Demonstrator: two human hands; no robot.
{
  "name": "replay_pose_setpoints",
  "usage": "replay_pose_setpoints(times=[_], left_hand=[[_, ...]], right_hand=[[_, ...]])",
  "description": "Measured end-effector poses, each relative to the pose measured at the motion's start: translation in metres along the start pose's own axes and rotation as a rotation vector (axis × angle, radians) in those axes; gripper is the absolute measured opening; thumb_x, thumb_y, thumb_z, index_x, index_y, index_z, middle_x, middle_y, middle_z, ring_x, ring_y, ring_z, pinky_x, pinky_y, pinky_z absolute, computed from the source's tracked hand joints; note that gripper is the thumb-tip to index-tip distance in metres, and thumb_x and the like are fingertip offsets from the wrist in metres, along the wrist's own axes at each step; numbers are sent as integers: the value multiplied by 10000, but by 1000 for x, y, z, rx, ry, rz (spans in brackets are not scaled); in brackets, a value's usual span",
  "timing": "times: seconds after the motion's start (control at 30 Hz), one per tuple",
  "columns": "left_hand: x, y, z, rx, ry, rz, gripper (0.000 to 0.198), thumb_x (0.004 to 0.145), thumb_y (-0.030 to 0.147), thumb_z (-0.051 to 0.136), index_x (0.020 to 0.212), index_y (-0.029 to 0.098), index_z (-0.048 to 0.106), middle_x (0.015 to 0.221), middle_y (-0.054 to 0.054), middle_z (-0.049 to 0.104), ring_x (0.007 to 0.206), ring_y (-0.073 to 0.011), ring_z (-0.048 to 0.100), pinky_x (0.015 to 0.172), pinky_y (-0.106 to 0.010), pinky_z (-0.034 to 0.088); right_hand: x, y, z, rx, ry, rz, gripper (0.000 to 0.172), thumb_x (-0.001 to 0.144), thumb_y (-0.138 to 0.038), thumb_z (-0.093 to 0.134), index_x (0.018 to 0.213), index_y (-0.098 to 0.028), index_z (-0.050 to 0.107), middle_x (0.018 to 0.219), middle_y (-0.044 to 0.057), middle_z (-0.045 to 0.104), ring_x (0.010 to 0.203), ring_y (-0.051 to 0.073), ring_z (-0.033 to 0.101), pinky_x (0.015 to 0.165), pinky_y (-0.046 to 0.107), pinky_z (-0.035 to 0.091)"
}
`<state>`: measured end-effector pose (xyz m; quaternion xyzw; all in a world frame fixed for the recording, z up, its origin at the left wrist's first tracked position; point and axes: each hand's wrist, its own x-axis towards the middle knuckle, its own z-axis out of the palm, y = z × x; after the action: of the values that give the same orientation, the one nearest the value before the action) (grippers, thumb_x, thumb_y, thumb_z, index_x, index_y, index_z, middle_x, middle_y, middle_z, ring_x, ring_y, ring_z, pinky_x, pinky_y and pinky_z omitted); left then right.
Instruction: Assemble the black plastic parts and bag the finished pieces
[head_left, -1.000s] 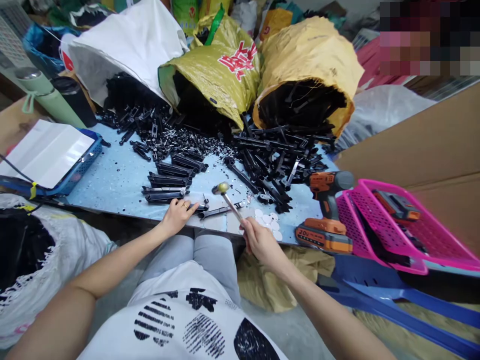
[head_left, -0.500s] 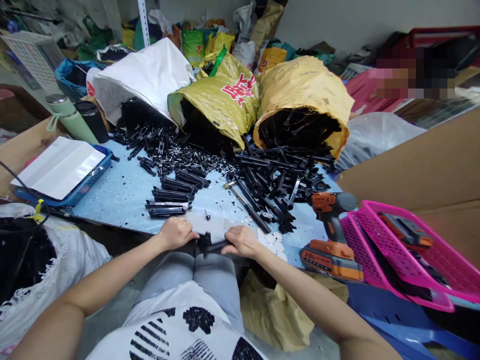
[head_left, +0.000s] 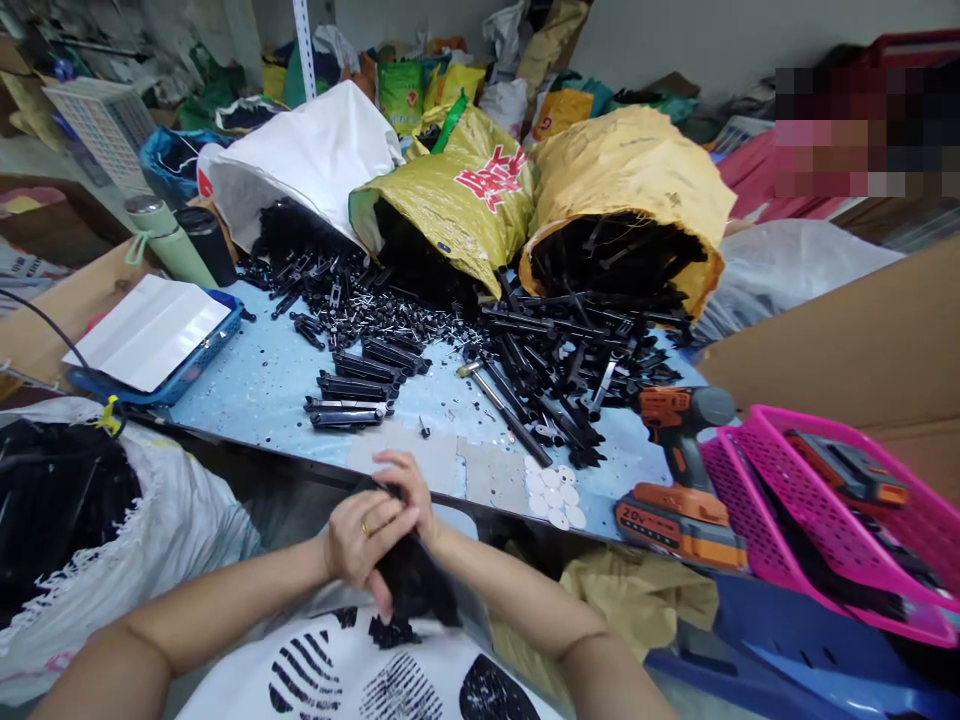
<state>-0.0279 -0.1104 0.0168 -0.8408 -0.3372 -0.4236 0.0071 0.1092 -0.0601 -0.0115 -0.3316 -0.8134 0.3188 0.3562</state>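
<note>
Black part (head_left: 421, 580) off the table, up in front of your shirt (head_left: 300, 670), above your lap, on the near side of the table edge. You have its upper end between your hands, so it lies directly below them, towards your body. Long axis appears to run from your fingers back towards the shirt, lower end leaning a little to your right; blur makes the exact angle uncertain.

Your left hand (head_left: 364, 532), the one with the ring, sits nearer the lower end, its thumb pointing down along the part's left side. Your right hand (head_left: 412, 492) is higher and farther out, fingers curled over the top. Hands pressed together, overlapping, both closed about the upper end; which fingertips pinch, you cannot tell from here.

Look of it: dull black, wider towards the bottom, outline smeared, no pins or joints readable; the upper end mostly covered by your fingers.

About you: grey pads (head_left: 495, 475) at the table edge just beyond the hands, white discs (head_left: 555, 495) beside them to the right. Hammer (head_left: 517, 425) lying free past the pads, handle end towards you; stacked black pieces (head_left: 349, 413) to its left, well apart from it
</note>
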Motion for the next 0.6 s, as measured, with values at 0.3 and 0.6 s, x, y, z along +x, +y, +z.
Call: replay_pose_setpoints(times=[0.3,0.6], left_hand=[[-12,-112,-1,448,-424,-231,714,867,646,320,1341,130,456,1332,-187,485,1282,-319,389,1033,-453,338],[72,-140,59,299,-585,-786,901,818,739,234,1433,82,279,1505,-172,207,1405,-320,128,1124,-534,43]], right_hand=[[76,96,-99,-708,-49,373,373,912,-217,351,1225,-106,519,1190,187,525,1094,254,451,939,390,362],[-6,78,-290,-1128,589,706,779,767,-554,570,1302,-18,385,1206,302,489,1156,405,444,943,538,348]])
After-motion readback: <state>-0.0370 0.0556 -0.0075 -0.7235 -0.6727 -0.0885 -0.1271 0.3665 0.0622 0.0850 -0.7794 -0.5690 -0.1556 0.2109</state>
